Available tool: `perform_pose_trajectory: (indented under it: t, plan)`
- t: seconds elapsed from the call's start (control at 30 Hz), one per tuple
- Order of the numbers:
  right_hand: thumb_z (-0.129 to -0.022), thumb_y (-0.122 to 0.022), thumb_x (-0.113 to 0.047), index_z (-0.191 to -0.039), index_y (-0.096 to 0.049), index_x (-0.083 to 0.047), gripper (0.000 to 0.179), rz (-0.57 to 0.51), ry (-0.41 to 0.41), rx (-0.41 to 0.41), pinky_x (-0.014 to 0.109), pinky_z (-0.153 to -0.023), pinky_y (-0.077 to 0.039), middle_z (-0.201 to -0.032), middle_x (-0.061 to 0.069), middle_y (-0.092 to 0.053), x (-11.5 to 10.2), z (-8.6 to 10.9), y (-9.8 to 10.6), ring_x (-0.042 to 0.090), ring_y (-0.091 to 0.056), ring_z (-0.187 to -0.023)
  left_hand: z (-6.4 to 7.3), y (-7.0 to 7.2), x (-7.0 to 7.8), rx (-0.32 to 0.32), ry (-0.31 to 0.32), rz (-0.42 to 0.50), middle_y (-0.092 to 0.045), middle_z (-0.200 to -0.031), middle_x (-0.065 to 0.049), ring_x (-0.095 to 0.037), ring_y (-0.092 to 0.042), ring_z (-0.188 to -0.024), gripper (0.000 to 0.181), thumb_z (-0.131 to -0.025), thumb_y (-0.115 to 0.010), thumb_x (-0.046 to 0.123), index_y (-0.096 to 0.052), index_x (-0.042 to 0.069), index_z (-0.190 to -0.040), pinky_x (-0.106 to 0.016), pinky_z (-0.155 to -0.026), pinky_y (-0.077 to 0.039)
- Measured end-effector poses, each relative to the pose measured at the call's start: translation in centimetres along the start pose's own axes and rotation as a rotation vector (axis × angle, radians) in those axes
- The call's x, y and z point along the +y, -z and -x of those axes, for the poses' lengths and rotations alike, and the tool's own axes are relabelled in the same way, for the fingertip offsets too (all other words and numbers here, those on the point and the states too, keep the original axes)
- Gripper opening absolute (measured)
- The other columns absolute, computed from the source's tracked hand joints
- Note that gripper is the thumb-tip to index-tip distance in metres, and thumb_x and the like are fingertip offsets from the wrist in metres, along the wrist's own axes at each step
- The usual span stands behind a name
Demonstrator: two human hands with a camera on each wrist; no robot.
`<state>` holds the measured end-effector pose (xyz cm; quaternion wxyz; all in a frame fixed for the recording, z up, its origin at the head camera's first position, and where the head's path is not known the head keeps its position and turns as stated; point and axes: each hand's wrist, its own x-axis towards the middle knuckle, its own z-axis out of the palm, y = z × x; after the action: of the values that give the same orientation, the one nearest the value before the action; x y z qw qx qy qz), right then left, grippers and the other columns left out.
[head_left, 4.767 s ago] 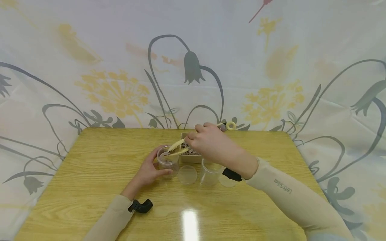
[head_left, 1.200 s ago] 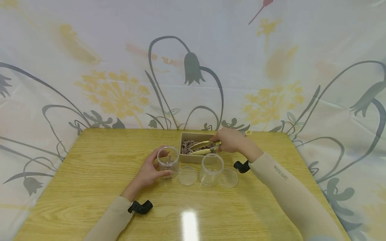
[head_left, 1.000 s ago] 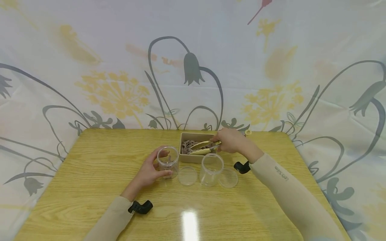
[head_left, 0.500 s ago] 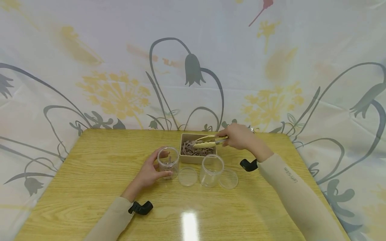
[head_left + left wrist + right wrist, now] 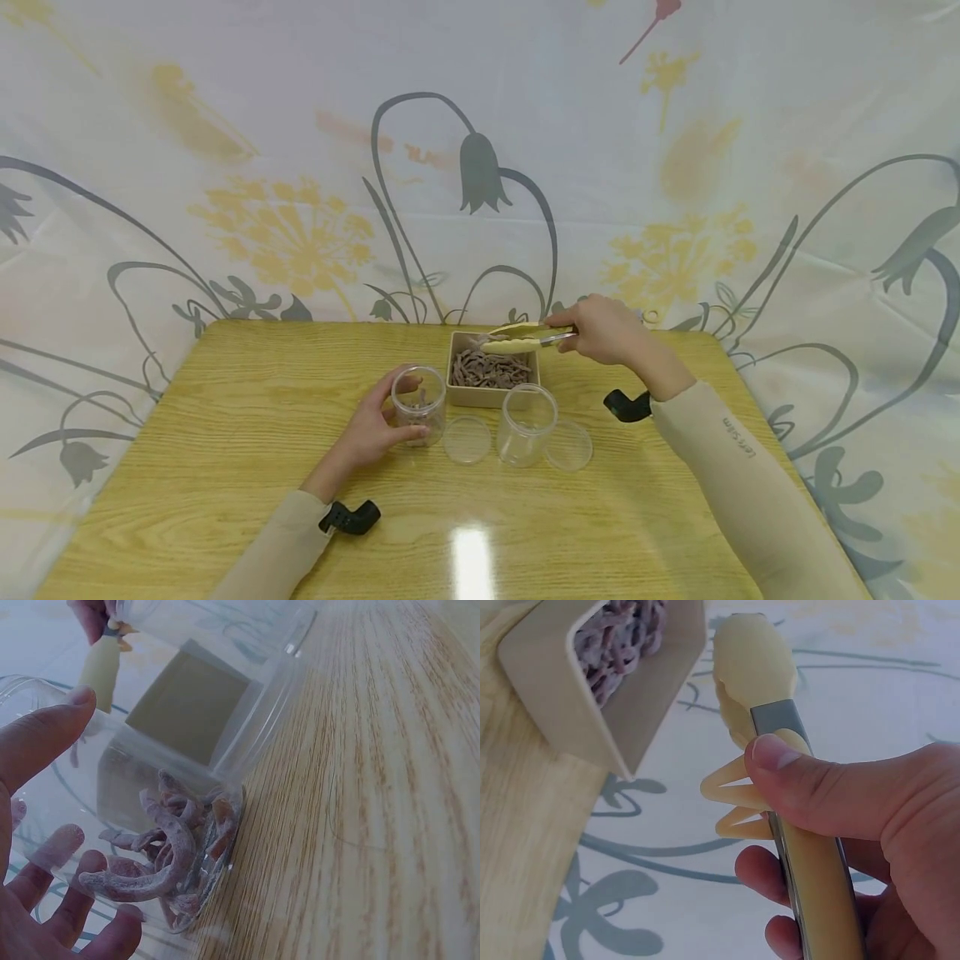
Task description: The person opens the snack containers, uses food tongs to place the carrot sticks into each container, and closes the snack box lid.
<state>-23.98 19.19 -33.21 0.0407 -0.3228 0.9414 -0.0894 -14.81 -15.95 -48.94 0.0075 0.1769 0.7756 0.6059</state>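
Note:
My left hand (image 5: 375,425) grips a clear plastic jar (image 5: 418,410) standing upright on the table, fingers and thumb round its sides. Several pale purplish-brown, powdery strips (image 5: 169,859) lie in the bottom of it in the left wrist view. My right hand (image 5: 603,329) holds tongs (image 5: 517,345) with cream-yellow heads and metal arms, thumb on top in the right wrist view. The heads hover over the rear of a beige box (image 5: 487,398) filled with more such strips (image 5: 491,371). A purplish bit shows at the tips in the head view; how it is held is unclear.
A second clear jar (image 5: 525,433) stands upright in front of the box. One round clear lid (image 5: 467,440) lies between the jars, and another lid (image 5: 570,446) lies right of the second jar. A flower-printed cloth (image 5: 480,250) hangs behind the table (image 5: 262,400).
My right hand took the tongs from above the left jar down into the box, then raised them up and back to the right. The left hand and its jar stay put.

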Motion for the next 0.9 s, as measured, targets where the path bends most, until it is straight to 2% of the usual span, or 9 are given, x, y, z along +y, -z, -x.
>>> perform_pose_trajectory:
  t: [0.17,0.4,0.53,0.67,0.9]
  plan:
    - [-0.086,-0.08,-0.019,-0.127,-0.071,-0.015,0.042,0.009,0.051,0.027,0.03,-0.051,-0.044,-0.11,0.004,-0.074,-0.8,0.1,0.7,0.012,-0.064,-0.068,0.0,0.1,0.0,-0.005,-0.006,0.005,-0.049,-0.141,-0.02,-0.038,-0.042,-0.134,0.09,-0.077,-0.084,-0.001,-0.036,0.013,-0.153,-0.059,-0.099,-0.045]
    - [-0.086,-0.079,-0.018,-0.125,-0.072,-0.015,0.04,0.01,0.137,0.059,0.033,-0.06,-0.05,-0.111,0.002,-0.074,-3.1,0.3,2.0,0.016,-0.067,-0.076,0.0,0.1,-0.1,-0.004,-0.011,0.0,-0.049,-0.141,-0.021,-0.038,-0.042,-0.134,0.09,-0.078,-0.084,0.0,-0.036,0.013,-0.153,-0.059,-0.099,-0.045]
    - [-0.084,-0.081,-0.019,-0.124,-0.072,-0.015,0.041,0.037,0.188,0.062,0.038,-0.066,-0.053,-0.11,0.001,-0.074,-4.5,0.4,2.5,0.017,-0.067,-0.079,0.0,0.1,-0.2,-0.004,-0.01,0.006,-0.049,-0.142,-0.02,-0.038,-0.042,-0.134,0.09,-0.077,-0.084,-0.001,-0.036,0.013,-0.153,-0.058,-0.099,-0.045]
    - [-0.083,-0.082,-0.021,-0.122,-0.073,-0.016,0.04,0.081,0.234,0.055,0.041,-0.073,-0.055,-0.116,0.0,-0.072,-5.7,0.2,2.6,0.018,-0.068,-0.084,0.0,0.1,-0.3,-0.006,-0.008,0.016,-0.048,-0.142,-0.021,-0.038,-0.041,-0.135,0.09,-0.077,-0.083,-0.002,-0.036,0.013,-0.153,-0.057,-0.099,-0.045]
    - [-0.084,-0.081,-0.017,-0.122,-0.074,-0.017,0.038,0.104,0.278,0.01,0.036,-0.066,-0.055,-0.122,0.001,-0.07,-7.3,-0.1,2.0,0.021,-0.069,-0.092,0.0,0.1,-0.2,-0.01,-0.002,0.024,-0.048,-0.139,-0.021,-0.039,-0.043,-0.132,0.091,-0.077,-0.084,-0.001,-0.036,0.014,-0.153,-0.056,-0.1,-0.045]
